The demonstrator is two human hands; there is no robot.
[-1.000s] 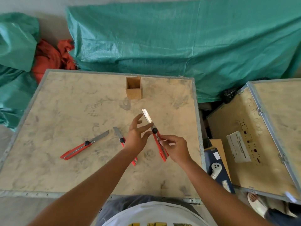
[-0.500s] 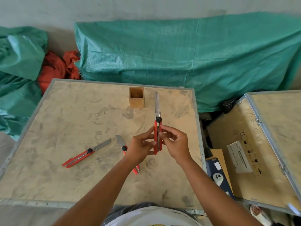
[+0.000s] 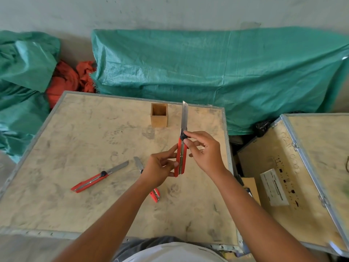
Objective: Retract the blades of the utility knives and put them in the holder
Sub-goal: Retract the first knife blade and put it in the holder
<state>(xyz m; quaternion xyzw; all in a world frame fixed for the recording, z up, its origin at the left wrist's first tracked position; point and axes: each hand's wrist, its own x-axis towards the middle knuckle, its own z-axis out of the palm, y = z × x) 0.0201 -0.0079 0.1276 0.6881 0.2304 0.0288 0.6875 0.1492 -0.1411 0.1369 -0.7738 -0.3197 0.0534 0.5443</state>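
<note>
I hold a red utility knife (image 3: 181,159) upright above the table, its long blade fully out and pointing away from me. My left hand (image 3: 160,168) grips the red handle low down. My right hand (image 3: 203,150) pinches the black lock knob at the top of the handle. Two more red utility knives lie flat on the table with blades out: one (image 3: 94,181) to the left, another (image 3: 154,195) partly hidden under my left forearm. The small square wooden holder (image 3: 159,121) stands open and upright at the table's far edge.
The work surface is a plywood crate top (image 3: 75,138) with metal edging. A second crate (image 3: 283,176) with a white label sits to the right, with a gap between them. Green tarps (image 3: 226,72) and red cloth (image 3: 66,80) lie behind the table.
The held knife went from tilted to upright. My left hand took hold of its handle, and my right hand moved from the handle's base up to the black knob.
</note>
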